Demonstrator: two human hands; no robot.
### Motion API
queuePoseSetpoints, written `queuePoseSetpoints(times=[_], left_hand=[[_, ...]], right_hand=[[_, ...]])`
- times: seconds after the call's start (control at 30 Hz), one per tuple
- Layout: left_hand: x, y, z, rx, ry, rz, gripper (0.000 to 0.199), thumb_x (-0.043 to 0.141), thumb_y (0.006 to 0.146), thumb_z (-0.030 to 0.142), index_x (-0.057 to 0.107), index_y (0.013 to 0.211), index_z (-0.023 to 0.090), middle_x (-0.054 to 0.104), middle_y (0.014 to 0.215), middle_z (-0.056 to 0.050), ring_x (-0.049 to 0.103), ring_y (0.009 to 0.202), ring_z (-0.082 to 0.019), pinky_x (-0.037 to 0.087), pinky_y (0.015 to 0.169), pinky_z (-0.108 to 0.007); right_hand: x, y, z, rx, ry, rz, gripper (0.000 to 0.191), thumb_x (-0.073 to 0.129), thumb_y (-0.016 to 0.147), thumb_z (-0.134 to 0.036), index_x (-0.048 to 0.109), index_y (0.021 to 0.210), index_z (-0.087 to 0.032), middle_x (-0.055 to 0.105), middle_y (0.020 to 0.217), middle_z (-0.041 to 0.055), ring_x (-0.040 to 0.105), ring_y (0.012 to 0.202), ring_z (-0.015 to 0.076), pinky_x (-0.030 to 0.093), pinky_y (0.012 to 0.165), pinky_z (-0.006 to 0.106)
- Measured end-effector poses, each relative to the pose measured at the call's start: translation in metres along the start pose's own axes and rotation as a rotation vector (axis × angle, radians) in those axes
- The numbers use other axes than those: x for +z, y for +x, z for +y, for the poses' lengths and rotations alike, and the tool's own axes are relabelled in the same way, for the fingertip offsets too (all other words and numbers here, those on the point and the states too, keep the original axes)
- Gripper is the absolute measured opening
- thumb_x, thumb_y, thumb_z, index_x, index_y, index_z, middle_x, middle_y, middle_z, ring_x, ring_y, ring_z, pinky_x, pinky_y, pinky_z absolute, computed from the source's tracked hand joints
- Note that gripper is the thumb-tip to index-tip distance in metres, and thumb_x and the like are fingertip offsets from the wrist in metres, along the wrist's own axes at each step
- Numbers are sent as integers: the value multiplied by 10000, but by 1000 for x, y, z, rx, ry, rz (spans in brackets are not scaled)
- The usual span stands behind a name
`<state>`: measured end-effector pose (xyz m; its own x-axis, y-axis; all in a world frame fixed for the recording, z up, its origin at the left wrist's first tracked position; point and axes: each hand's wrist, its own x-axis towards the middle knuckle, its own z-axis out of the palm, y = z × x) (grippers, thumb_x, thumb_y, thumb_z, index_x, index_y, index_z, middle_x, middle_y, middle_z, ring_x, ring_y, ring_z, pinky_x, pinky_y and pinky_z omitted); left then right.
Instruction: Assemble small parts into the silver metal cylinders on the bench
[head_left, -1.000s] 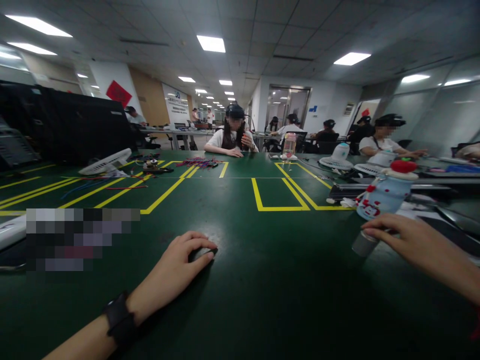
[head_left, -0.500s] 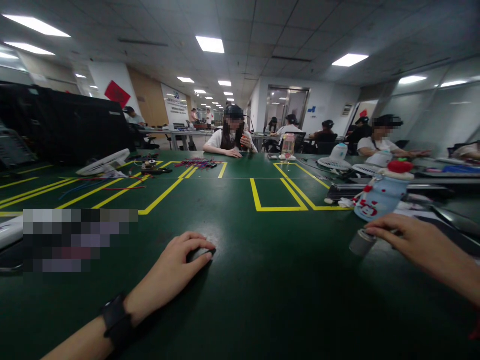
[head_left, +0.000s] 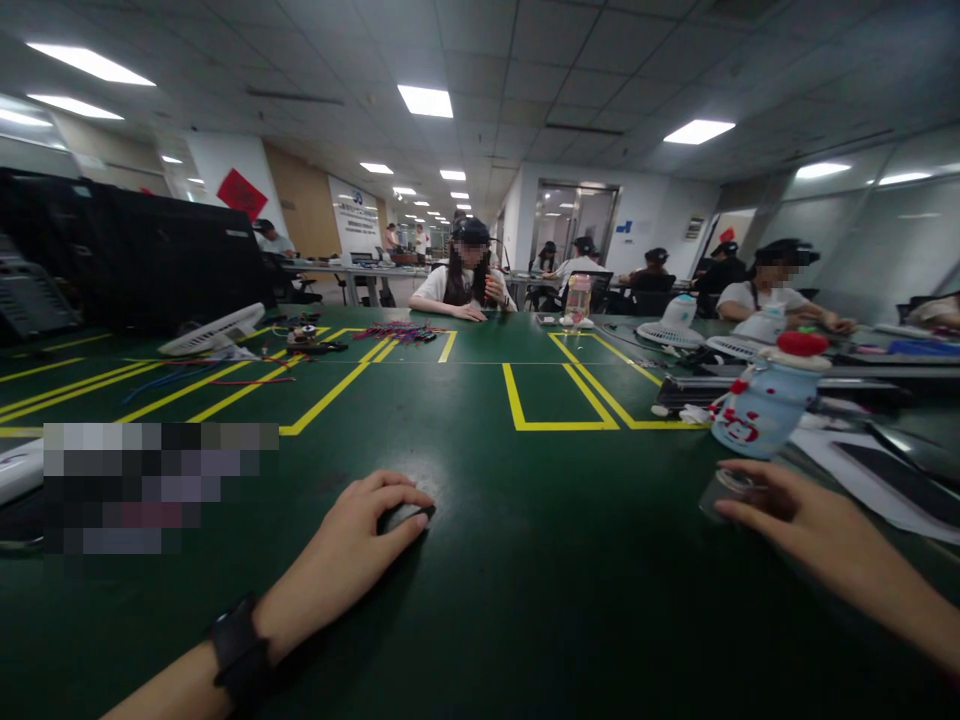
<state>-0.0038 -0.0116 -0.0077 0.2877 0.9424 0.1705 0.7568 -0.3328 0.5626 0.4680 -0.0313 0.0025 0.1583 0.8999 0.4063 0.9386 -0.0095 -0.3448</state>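
The left hand (head_left: 367,525) rests near the middle of the green table (head_left: 540,600), its thumb and fingers closed round a small grey object (head_left: 401,516), which shows only in part between them. A black wristband (head_left: 240,650) circles the wrist of this arm.

On the right side, the right hand (head_left: 806,515) has its thumb on the near side of a grey cylinder (head_left: 711,492) and a finger at its far rim; whether they press on it, I cannot tell. The cylinder is well to the right of the grey object and just on the near side of a pale blue bottle (head_left: 772,400) with a red top. To the right of the bottle, a dark flat slab (head_left: 896,480) lies on white paper (head_left: 832,455).

Yellow tape (head_left: 566,426) marks the table beyond the hands. On the left are a white fan (head_left: 214,330) and, farther off, a heap of wires (head_left: 401,333). At the far edge, 1 person (head_left: 465,280) sits facing this way, near a clear bottle (head_left: 577,298) standing upright to the right.
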Motion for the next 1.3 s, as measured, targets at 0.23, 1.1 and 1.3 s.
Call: queuePoseSetpoints(times=[0.23,1.1,1.3], left_hand=[[-3,8,4,-27,83,-47,334,508,797,500,639,1049,324,589,1117,-36,536,1027,-275,425,885,-432],[19,34,61,154,-151,115,219,528,844,398,696,879,261,590,977,-23,552,928,-204,436,837,-362],[38,30,45,197,43,-10,200,534,836,390,717,882,325,618,982,-20,530,925,-237,415,804,-402]], right_hand=[[33,-6,-118,-178,457,-283,510,563,775,-439,491,1231,-223,637,1041,54,626,836,170,517,772,339],[85,-19,-190,-338,733,-340,467,635,729,-255,492,1173,-226,593,1113,39,571,985,155,458,884,334],[86,-20,-191,-334,736,-360,417,616,735,-240,507,1136,-218,603,1072,40,579,949,153,475,853,333]])
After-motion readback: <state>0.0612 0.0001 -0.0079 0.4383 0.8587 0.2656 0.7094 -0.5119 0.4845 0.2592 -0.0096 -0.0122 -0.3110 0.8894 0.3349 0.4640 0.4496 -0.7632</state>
